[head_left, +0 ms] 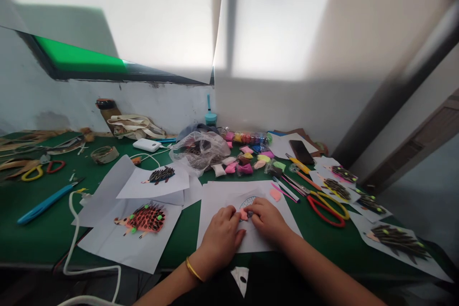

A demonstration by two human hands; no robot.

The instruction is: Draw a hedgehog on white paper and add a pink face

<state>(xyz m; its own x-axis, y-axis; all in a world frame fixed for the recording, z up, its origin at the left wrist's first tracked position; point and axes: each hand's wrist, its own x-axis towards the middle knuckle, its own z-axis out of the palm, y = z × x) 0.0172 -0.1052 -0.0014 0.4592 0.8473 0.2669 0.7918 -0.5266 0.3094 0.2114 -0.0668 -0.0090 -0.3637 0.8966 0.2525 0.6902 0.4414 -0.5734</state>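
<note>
A small lump of pink modelling clay (243,214) lies on a sheet of white paper (211,201), over a printed drawing (248,200) with a dotted, rounded outline. My left hand (223,232) has its fingers curled at the clay's left edge. From the other side, my right hand (268,220) presses the clay with bent fingertips. Both hands partly cover the drawing. Farther right on the same paper sits a second piece of pink clay (275,194). Beside the paper lie a white pen-like stick (287,190) and thin pink strips.
Red-and-yellow scissors (327,206) lie to the right, near several hedgehog pictures (398,240). More hedgehog sheets (143,220) are at left, with a blue cutter (46,203) and a white cable (73,244). Clay packets (245,169), a plastic bag (201,150) and a phone (301,152) lie behind.
</note>
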